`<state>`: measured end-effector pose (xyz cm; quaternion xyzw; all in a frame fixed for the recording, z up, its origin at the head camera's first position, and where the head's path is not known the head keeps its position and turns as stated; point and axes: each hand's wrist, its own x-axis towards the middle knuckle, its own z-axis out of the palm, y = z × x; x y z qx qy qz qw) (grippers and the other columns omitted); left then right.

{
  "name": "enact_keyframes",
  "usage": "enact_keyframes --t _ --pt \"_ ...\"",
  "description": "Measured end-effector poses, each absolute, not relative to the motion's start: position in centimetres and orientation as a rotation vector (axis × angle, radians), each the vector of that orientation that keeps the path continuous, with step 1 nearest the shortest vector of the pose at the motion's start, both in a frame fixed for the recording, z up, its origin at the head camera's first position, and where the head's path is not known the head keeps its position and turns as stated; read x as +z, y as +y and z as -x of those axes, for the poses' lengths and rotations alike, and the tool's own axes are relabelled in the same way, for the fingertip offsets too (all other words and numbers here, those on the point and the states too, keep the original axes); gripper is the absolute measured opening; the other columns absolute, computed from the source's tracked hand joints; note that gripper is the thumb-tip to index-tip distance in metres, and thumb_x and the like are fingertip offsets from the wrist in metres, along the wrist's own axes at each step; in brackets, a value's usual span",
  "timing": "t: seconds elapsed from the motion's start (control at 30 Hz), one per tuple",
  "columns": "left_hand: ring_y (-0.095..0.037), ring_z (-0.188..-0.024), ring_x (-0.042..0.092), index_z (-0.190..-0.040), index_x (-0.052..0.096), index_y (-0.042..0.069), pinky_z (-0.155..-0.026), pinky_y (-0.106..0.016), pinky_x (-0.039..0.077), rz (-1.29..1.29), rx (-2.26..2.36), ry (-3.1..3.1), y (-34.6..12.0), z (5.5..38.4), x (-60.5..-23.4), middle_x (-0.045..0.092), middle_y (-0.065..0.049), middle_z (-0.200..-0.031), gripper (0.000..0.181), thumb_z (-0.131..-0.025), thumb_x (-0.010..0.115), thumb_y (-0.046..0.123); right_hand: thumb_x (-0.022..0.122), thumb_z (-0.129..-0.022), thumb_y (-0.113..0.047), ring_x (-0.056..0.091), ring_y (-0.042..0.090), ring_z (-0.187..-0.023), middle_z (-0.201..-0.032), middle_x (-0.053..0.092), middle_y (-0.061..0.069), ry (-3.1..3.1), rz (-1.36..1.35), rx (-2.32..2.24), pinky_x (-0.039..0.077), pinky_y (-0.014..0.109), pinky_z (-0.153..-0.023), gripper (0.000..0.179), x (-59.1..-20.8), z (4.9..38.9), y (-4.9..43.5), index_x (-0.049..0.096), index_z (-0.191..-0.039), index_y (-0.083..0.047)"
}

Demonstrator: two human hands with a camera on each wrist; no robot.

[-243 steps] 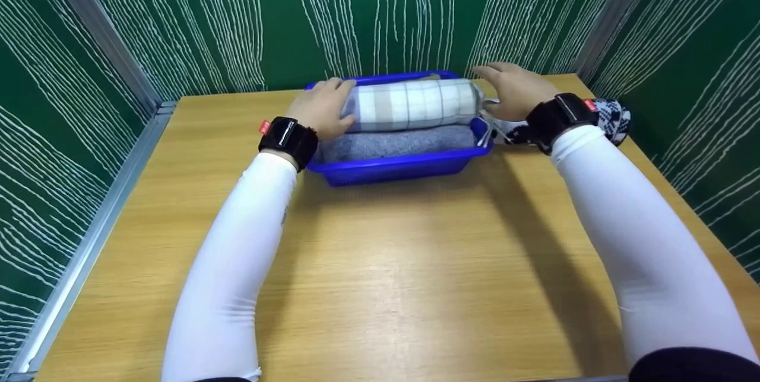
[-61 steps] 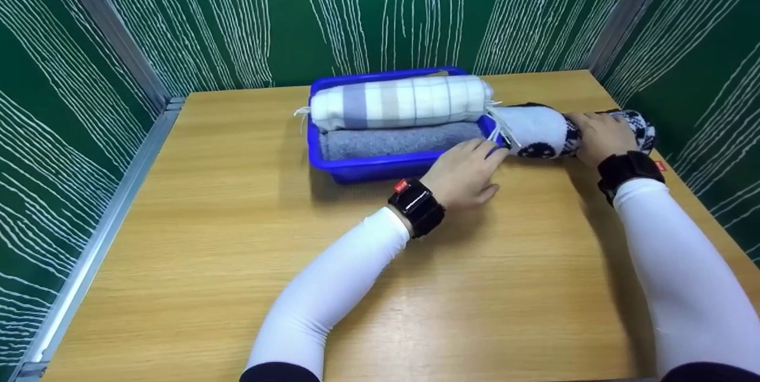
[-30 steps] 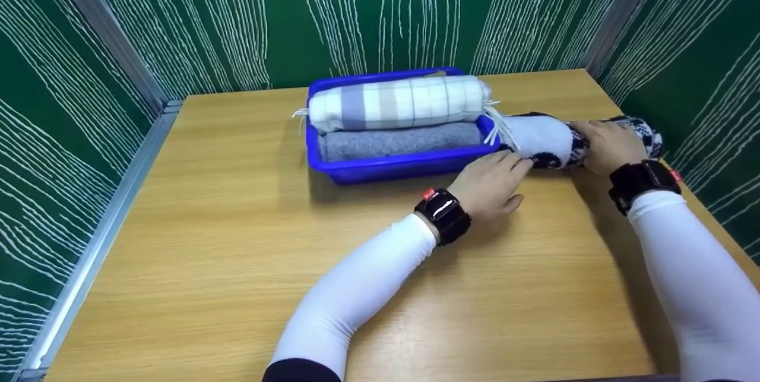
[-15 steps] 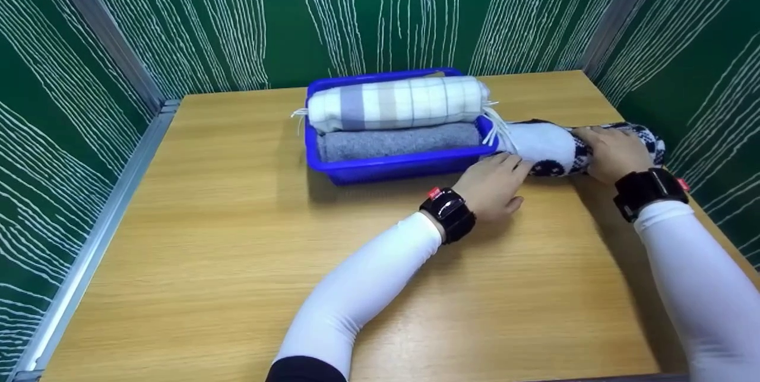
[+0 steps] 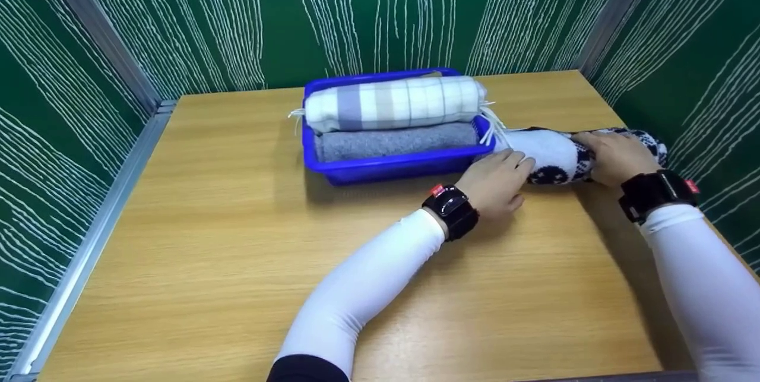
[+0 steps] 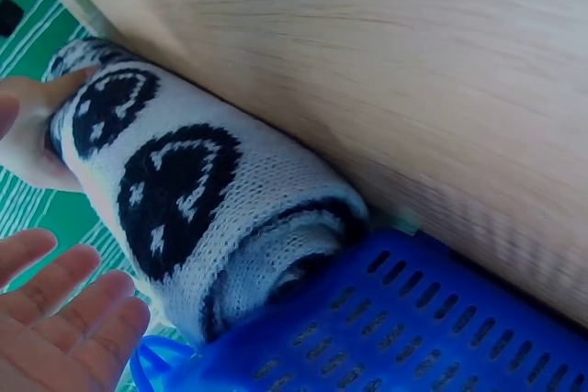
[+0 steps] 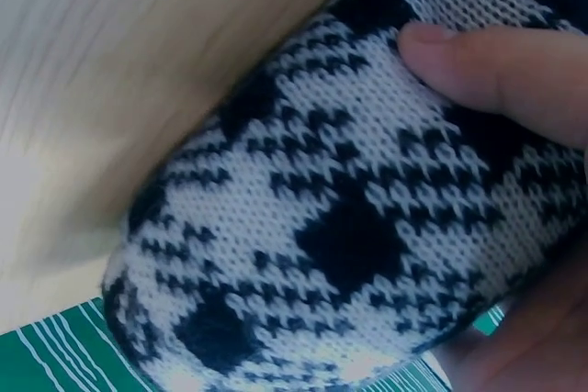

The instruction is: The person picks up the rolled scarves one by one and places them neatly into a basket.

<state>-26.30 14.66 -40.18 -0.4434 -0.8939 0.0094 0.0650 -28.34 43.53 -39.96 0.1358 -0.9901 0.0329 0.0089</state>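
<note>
A rolled black-and-white knit scarf [image 5: 543,147] lies on the table at the right end of the blue basket [image 5: 392,162]. Round its patterned right part my right hand [image 5: 620,157] has its grip; in the right wrist view the thumb [image 7: 487,75] presses one side of the knit and the fingers curl at the other. My left hand [image 5: 496,185] is beside the basket's front right corner, at the scarf's left end. The left wrist view shows its fingers [image 6: 87,296] extended near the roll, holding nothing, with smiley faces on the knit [image 6: 266,172].
In the basket a grey roll [image 5: 395,141] lies in front, with a white plaid fringed roll [image 5: 409,100] behind and higher. Fringe [image 5: 494,126] hangs over the basket's right end toward the scarf. Green walls with white lines [image 5: 409,13] enclose the wooden table [image 5: 237,239].
Both hands have left the plaid roll. My right hand has taken hold of the knit scarf and drawn it nearer the front; my left hand has moved right to the scarf's left end.
</note>
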Motion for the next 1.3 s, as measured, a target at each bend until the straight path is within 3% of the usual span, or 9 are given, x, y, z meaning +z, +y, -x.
enact_keyframes --t 0.23,0.5,0.7,1.0,1.17,1.3 --pt "-0.022 -0.146 0.053 -0.156 0.049 0.012 -0.128 -0.033 0.04 1.355 0.078 -2.664 15.4 26.4 -40.2 0.059 -0.003 -0.152 0.062 -0.107 0.062 0.047 0.073 -0.072 0.015 0.055 0.065 -0.128 -0.143 0.06 0.041 -3.216 -0.393 0.111 0.04 0.079 -0.112 0.086 -39.0 28.0 43.4 0.052 -0.154 0.003" --pt "-0.02 -0.142 0.056 -0.15 0.052 0.013 -0.124 -0.033 0.044 1.332 0.066 -2.638 15.5 26.1 -40.1 0.061 -0.001 -0.148 0.056 -0.106 0.061 0.047 0.076 -0.075 0.011 0.055 0.063 -0.131 -0.144 0.061 0.038 -3.24 -0.465 0.122 0.043 0.077 -0.112 0.08 -38.4 27.4 43.6 0.056 -0.151 0.002" --pt "-0.021 -0.146 0.054 -0.159 0.044 0.013 -0.126 -0.039 0.042 1.299 0.106 -2.703 15.7 25.8 -40.2 0.057 -0.002 -0.154 0.07 -0.106 0.06 0.056 0.076 -0.072 0.011 0.053 0.063 -0.134 -0.148 0.058 0.038 -3.293 -0.471 0.134 0.042 0.078 -0.113 0.085 -37.8 26.8 42.7 0.056 -0.153 0.001" --pt "-0.024 -0.144 0.056 -0.169 0.03 0.011 -0.117 -0.037 0.051 1.151 0.13 -2.877 15.9 26.0 -41.0 0.052 -0.004 -0.161 0.102 -0.096 0.067 0.072 0.088 -0.072 -0.004 0.055 0.064 -0.132 -0.147 0.059 0.037 -3.306 -0.517 0.144 0.041 0.082 -0.11 0.088 -37.9 26.5 42.2 0.056 -0.154 -0.003" --pt "-0.023 -0.142 0.058 -0.17 0.029 0.009 -0.112 -0.036 0.055 1.108 0.155 -2.893 16.2 26.3 -41.6 0.051 -0.005 -0.163 0.11 -0.09 0.076 0.067 0.095 -0.07 -0.015 0.051 0.063 -0.137 -0.15 0.057 0.037 -3.299 -0.542 0.169 0.034 0.084 -0.113 0.096 -38.3 26.6 42.7 0.052 -0.156 -0.01" --pt "-0.023 -0.136 0.061 -0.167 0.032 0.011 -0.106 -0.036 0.058 1.1 0.139 -2.917 16.4 26.6 -41.9 0.053 -0.003 -0.158 0.106 -0.088 0.08 0.062 0.1 -0.068 -0.022 0.045 0.064 -0.141 -0.154 0.052 0.037 -3.307 -0.53 0.163 0.029 0.084 -0.116 0.106 -38.6 26.8 43.6 0.047 -0.16 -0.013"
